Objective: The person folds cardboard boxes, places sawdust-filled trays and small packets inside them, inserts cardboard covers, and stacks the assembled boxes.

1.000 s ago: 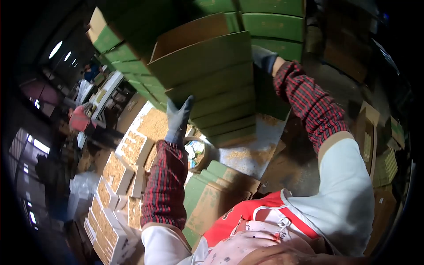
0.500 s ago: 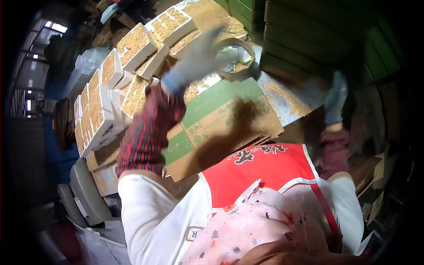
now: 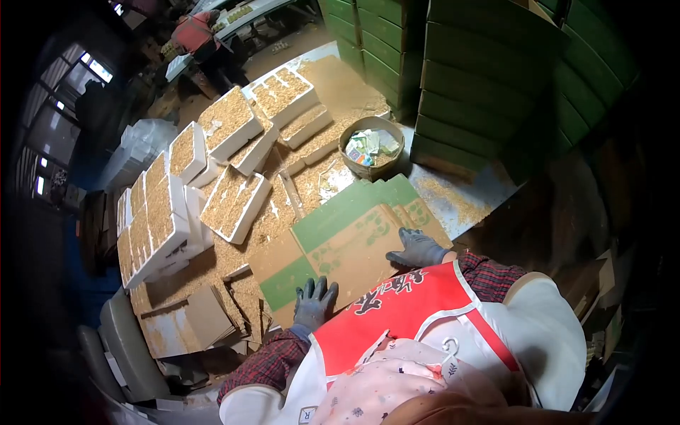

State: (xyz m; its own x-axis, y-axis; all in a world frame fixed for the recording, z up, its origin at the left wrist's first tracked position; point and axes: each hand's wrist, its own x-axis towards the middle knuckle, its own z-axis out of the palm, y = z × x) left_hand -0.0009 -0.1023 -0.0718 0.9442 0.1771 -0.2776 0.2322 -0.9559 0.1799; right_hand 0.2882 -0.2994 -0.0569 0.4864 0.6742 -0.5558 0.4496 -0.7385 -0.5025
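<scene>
Flattened green-and-brown cardboard boxes (image 3: 340, 237) lie stacked in front of me. My left hand (image 3: 315, 303), in a grey-blue glove, rests on the near left edge of the stack with its fingers spread. On the near right side, my right hand (image 3: 418, 249), gloved alike, lies on the cardboard with its fingers stretched out. Neither hand holds anything. Just beyond the stack stands a round tub (image 3: 374, 172) of small printed packets (image 3: 372, 146).
White foam boxes (image 3: 237, 204) topped with tan flakes fill the table's left and back. Green cartons (image 3: 467, 92) are stacked at the right. Brown cardboard pieces (image 3: 209, 315) lie at the near left, beside a grey chair (image 3: 131, 343). A person (image 3: 193, 35) bends in the background.
My left hand has come down from near the tub onto the cardboard. My right hand has moved in from the far right onto the stack. The view has shifted, showing the background person.
</scene>
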